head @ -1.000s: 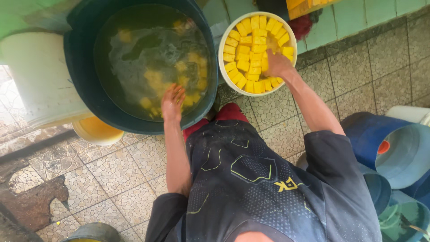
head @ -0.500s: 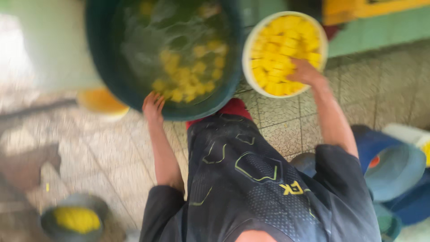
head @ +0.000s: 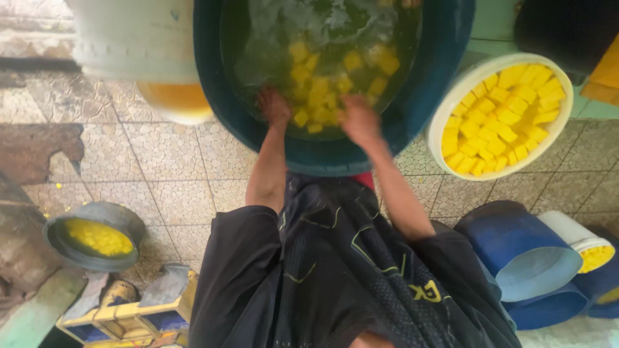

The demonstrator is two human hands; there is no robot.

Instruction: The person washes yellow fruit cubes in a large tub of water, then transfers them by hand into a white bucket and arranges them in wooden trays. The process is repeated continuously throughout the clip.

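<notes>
Head view looks straight down on both hands dipped at the near edge of a dark teal tub of water, where yellow cubes float and sink in a loose cluster. My left hand is wrist-deep beside the pile; I cannot tell whether it grips anything. My right hand lies over the cubes, blurred, and its grip is equally unreadable.

As I judge it, the risks are soft cubes crushing or breaking under a hard squeeze, water slopping over the rim onto the tiled floor, and pieces slipping from wet fingers outside the tub.

Being roughly cubic, the pieces have no clear long axis and point no single way; they lie tumbled at mixed angles. Those in the white bucket to the right are packed in neat rows.
</notes>
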